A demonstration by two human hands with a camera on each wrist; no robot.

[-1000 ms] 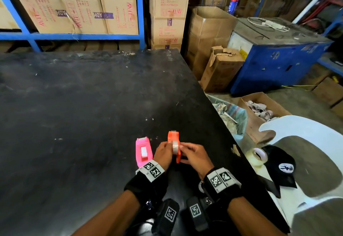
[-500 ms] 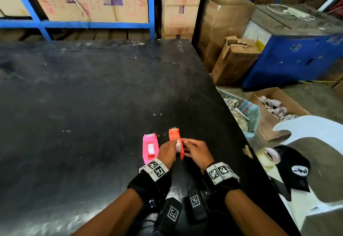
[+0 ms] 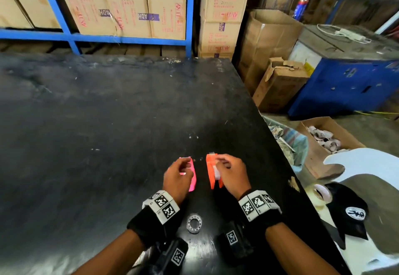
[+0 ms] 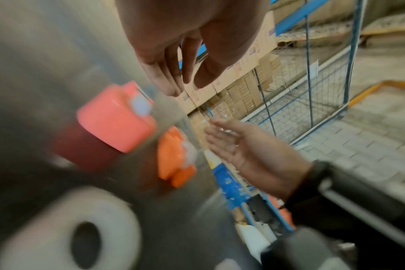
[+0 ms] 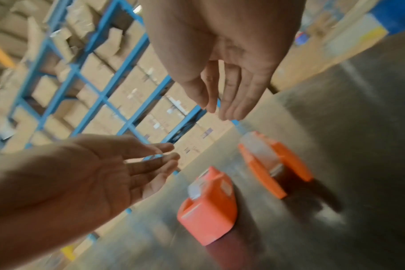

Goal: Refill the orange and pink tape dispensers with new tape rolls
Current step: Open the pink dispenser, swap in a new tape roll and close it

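Standing side by side on the tabletop (image 3: 108, 123), the pink dispenser (image 3: 192, 179) and orange dispenser (image 3: 210, 174) both seem loaded with tape, so the refill looks nearly finished, with left hand (image 3: 177, 176) and right hand (image 3: 230, 174) hovering above them, fingers relaxed and empty.

Scuffed black table (image 3: 108, 123) filling the foreground. Blue steel shelving (image 3: 73, 37) behind it is carrying brown cardboard cartons (image 3: 127, 13) printed in pink. Open cardboard boxes (image 3: 278, 84) and a blue metal cabinet (image 3: 345, 84) are standing on grey concrete floor (image 3: 371, 127) at right; a white plastic chair (image 3: 362, 160) is sitting nearby.
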